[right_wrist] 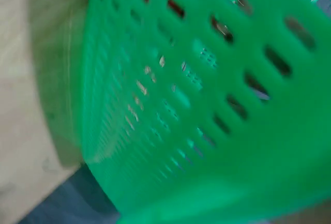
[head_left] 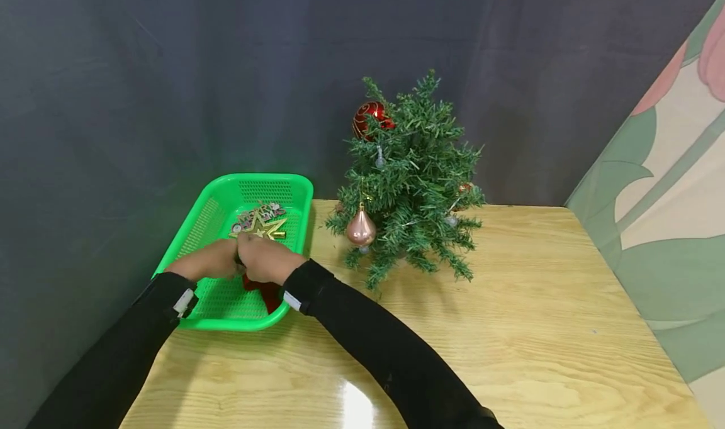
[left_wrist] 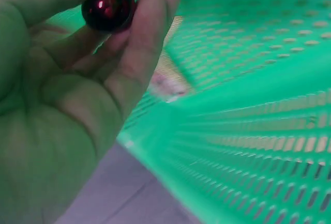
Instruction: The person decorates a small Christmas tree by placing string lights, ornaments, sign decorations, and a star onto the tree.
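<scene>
Left fingers [left_wrist: 144, 40] pinch dark red ball [left_wrist: 107, 9] over green basket [head_left: 226, 324]; right fingers [head_left: 249, 251] partly hidden, cannot tell whether holding.

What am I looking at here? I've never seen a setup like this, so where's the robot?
There isn't one: these are a person's bare hands, in black sleeves. The wide picture comes from a camera on the head; the two close ones come from cameras on the wrists.

On the wooden table stand a small green tree, hung with ornaments, and a green basket with a gold star inside. Both hands are over the basket. The left hand holds a shiny dark red ball, seen in its wrist view. The right wrist view shows mostly blurred basket wall, so I can't tell what the right hand holds.
</scene>
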### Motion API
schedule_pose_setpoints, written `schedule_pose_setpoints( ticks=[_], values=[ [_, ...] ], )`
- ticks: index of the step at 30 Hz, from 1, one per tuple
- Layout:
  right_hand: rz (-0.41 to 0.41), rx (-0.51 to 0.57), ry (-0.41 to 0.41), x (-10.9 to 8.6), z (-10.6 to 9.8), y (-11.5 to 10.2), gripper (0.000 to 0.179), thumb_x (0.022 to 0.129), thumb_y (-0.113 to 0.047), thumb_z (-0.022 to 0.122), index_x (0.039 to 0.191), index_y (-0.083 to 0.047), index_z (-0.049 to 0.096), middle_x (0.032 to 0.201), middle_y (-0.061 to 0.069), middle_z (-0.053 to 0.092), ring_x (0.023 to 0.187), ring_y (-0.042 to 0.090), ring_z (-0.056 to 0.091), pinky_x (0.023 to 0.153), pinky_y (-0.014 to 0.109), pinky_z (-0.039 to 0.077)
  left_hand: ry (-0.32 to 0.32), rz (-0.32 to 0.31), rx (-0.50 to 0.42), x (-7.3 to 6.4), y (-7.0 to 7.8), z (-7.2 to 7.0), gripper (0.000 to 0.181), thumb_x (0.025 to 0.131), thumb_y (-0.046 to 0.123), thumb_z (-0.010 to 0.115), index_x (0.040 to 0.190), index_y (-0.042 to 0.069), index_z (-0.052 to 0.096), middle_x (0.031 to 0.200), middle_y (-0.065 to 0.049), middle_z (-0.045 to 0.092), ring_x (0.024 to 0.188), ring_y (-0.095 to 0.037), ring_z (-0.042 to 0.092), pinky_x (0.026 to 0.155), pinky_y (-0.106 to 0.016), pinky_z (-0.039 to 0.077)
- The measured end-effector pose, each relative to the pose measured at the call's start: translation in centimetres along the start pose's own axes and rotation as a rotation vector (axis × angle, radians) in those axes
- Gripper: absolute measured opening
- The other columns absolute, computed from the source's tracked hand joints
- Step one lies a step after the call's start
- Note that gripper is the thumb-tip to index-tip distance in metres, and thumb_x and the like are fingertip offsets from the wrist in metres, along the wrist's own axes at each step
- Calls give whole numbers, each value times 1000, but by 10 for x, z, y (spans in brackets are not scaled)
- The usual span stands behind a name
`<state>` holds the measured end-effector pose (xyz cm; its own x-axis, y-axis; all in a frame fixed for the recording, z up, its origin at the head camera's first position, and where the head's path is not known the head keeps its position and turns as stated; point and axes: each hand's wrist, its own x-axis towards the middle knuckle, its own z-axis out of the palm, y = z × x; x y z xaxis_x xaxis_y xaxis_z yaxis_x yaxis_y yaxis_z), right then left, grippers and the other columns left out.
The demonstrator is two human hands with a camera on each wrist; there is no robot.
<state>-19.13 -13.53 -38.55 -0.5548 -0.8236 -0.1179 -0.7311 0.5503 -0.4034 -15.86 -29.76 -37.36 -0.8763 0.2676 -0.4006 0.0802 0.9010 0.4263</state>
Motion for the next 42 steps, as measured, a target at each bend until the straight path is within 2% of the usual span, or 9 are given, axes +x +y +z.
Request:
schedule_pose_setpoints(
  ticks=[5,9,15,20,28,32,36,39,42],
  values=[
    [10,232,34,-5,-1,6,40,109,-10,48,150,-7,47,81,0,59,56,9,47,55,21,35,57,63,-137,-17,14,-7,21,99,7,66,114,-7,65,102,-17,73,83,-28,74,73,-41,60],
    [6,310,107,-19,-8,6,38,109,-8,45,145,-9,57,56,-3,42,45,8,34,50,20,29,120,92,-144,-35,25,-11,19,97,13,73,105,-1,63,91,-9,73,74,-20,68,65,-35,53],
    [-33,428,143,-53,-23,5,29,103,-8,55,129,-9,67,69,-7,59,53,5,46,55,17,38,208,137,-123,-60,49,-11,27,91,19,80,106,6,61,90,0,70,78,-14,65,64,-29,53],
    [-70,413,194,-88,-28,10,18,101,-9,58,111,-11,72,79,-6,65,62,3,51,62,15,43,251,234,-136,-76,71,-7,28,89,20,82,104,11,61,88,5,71,79,-8,67,65,-27,54],
    [-85,433,431,-175,-35,20,15,89,-3,59,90,-17,64,84,-9,60,75,7,56,67,18,47,291,423,-154,-96,112,11,26,92,12,79,104,20,57,91,13,69,76,-2,66,65,-24,54],
    [-158,607,533,-211,-43,26,13,89,1,60,89,-12,63,84,-2,61,73,8,54,65,21,48,301,538,-181,-92,130,26,23,95,12,76,104,24,59,92,16,67,77,-1,65,69,-24,54],
    [-266,760,538,-228,-49,32,8,92,3,59,91,-4,61,85,8,60,75,9,53,69,23,50,283,628,-203,-73,148,43,25,95,11,75,109,25,60,96,14,66,83,-2,64,75,-25,56],
    [-255,740,522,-239,-51,37,9,93,2,58,92,-6,61,83,6,58,73,8,51,67,22,48,260,654,-232,-59,162,56,26,97,18,74,118,25,61,108,14,68,97,-4,64,86,-29,56],
    [-190,601,548,-251,-54,40,12,93,0,62,93,-12,64,83,-2,57,69,6,50,63,21,46,318,695,-283,-50,178,65,24,99,21,72,121,25,65,114,13,69,106,-8,64,93,-32,54]
  ],
)
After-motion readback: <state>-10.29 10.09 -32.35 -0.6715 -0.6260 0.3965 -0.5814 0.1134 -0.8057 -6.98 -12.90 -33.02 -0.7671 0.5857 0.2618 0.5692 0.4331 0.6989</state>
